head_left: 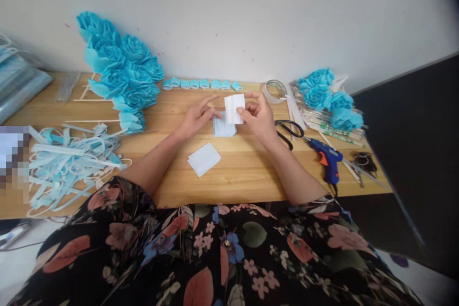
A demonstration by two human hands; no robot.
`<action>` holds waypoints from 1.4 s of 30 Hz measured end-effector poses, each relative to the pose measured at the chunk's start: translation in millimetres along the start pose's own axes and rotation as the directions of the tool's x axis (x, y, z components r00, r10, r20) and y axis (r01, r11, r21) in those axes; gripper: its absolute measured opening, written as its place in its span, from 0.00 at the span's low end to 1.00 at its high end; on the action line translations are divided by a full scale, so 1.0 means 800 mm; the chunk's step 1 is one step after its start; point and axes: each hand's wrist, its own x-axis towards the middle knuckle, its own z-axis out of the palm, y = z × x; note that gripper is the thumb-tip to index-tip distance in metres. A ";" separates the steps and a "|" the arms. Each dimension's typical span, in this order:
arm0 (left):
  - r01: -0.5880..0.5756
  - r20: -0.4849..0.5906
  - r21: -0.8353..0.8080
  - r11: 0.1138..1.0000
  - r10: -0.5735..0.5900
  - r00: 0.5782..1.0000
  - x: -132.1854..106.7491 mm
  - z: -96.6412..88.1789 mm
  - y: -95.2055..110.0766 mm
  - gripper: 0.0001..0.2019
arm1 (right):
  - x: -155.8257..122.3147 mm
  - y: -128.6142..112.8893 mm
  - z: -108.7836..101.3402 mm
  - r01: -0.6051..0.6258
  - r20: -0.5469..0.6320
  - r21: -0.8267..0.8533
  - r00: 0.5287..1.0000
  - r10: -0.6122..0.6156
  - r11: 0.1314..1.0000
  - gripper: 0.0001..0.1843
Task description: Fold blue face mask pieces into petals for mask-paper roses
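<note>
We hold a white piece (233, 105) pinched in our right hand (259, 117), over a pale stack (224, 130) toward the far edge of the tabletop (247, 172). Our left hand (197, 117) is loosely spread nearby. Small blue pieces (194, 84) line that edge.

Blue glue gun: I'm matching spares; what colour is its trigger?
The short trigger is orange; it shows in the head view.
</note>
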 end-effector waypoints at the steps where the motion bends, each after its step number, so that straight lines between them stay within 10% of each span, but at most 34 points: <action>1: 0.000 0.006 0.070 0.998 -0.001 1.000 0.000 0.000 0.001 0.25 | -0.001 0.000 -0.001 -0.024 0.010 0.016 1.000 0.024 1.000 0.24; 8: 0.025 0.021 0.333 0.943 -0.034 0.999 -0.002 0.003 0.005 0.27 | -0.011 -0.001 0.014 -0.200 0.134 0.235 0.976 0.173 0.951 0.30; 17: 0.026 0.008 0.288 0.957 -0.030 1.000 -0.002 0.003 0.005 0.27 | -0.020 0.012 0.026 -0.238 -0.039 -0.175 0.971 0.235 0.956 0.17; 29: 0.000 -0.182 0.187 0.982 0.035 0.983 0.000 0.004 0.003 0.20 | -0.018 0.018 0.024 -0.262 -0.041 -0.235 0.965 0.260 0.936 0.18; 36: -0.325 0.220 0.411 0.852 0.253 0.942 0.000 0.006 -0.002 0.19 | -0.019 0.016 0.024 -0.250 -0.031 -0.287 0.967 0.252 0.925 0.21; 42: -0.355 0.324 0.528 0.771 0.203 0.924 0.003 0.007 -0.001 0.20 | -0.010 0.013 0.003 -0.115 -0.008 -0.493 0.992 0.128 0.862 0.26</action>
